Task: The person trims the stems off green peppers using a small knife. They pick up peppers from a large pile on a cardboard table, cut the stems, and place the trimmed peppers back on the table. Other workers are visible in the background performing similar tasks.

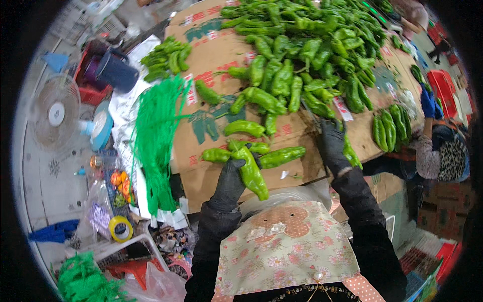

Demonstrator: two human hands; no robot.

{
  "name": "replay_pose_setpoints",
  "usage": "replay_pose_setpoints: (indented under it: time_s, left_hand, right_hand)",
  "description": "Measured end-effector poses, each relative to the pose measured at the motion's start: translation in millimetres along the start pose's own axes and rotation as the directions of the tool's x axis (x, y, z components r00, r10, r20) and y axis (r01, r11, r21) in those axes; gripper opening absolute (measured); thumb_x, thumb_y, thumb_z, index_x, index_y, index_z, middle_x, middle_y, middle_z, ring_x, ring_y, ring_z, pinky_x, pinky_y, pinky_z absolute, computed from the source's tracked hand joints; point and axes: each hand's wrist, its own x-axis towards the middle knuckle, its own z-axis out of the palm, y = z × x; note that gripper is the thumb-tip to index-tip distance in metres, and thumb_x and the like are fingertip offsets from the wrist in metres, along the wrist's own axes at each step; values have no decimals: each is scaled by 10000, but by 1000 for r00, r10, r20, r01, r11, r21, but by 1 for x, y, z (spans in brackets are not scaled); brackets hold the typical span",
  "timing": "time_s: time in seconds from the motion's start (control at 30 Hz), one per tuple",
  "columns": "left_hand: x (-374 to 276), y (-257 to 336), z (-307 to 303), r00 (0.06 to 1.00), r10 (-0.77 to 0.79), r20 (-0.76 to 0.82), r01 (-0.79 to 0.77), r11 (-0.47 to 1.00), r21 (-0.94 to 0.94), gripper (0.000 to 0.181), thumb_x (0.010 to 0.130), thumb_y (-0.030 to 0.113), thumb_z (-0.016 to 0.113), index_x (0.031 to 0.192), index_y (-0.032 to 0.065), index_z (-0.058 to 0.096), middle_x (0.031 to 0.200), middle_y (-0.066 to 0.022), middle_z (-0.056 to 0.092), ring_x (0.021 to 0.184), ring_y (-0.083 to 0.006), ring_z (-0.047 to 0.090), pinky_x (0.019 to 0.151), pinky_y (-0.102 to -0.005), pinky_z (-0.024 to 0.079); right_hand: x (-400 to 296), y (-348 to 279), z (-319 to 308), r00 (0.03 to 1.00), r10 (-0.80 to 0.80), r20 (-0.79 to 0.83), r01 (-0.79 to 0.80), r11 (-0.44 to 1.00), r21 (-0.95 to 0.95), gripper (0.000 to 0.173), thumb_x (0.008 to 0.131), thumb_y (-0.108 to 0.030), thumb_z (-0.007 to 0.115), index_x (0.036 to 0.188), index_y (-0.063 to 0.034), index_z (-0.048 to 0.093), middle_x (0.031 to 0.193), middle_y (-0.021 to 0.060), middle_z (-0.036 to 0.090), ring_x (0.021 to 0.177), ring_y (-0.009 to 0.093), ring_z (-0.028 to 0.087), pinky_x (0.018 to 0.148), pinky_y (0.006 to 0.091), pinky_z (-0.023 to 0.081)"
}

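Note:
In a dark glove, my left hand (236, 171) grips a green pepper (253, 177) whose tip points down toward the apron. Beyond it, loose peppers lie on the printed cardboard, among them a long one (283, 157). My right hand (332, 141), also gloved, is at the near right of a large pepper heap (279, 79); its fingers are partly hidden and their hold is unclear. A green pepper (351, 153) lies beside that hand, along its right side.
Green plastic ties (156, 143) lie left of the cardboard (203, 185), with a small pepper pile (166, 58) beyond. Grouped peppers (391, 128) lie at right, near another person (439, 151). A fan (56, 113) and yellow tape roll (120, 228) are at left.

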Motion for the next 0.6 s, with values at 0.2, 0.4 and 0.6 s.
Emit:
replay_pose_setpoints:
  time_s: [0.2,0.4,0.6]
  left_hand:
    - [-15,35,-17,998,-46,34,51,985,-163,479,853,162,511,1273,-17,367,1053,-156,544,946,-297,557,838,-407,473]
    - [-1,37,-7,974,188,124,-211,573,792,458,802,142,636,1202,23,446,1013,-93,558,901,-180,550,800,-304,458]
    - [15,44,9,969,206,138,-230,542,808,389,772,107,670,1106,15,493,990,-70,564,900,-143,547,800,-272,449]
  right_hand:
    - [-21,-34,-96,940,306,152,-340,787,516,372,778,-70,592,1142,-35,526,960,135,598,969,255,549,933,407,351]
    - [-6,-116,-138,986,65,153,-163,575,802,380,808,-116,621,1173,-94,521,983,109,577,877,206,590,755,314,467]
    - [32,-145,-117,974,-217,62,142,802,580,321,702,-156,681,994,-111,554,796,79,536,713,263,565,599,355,451]
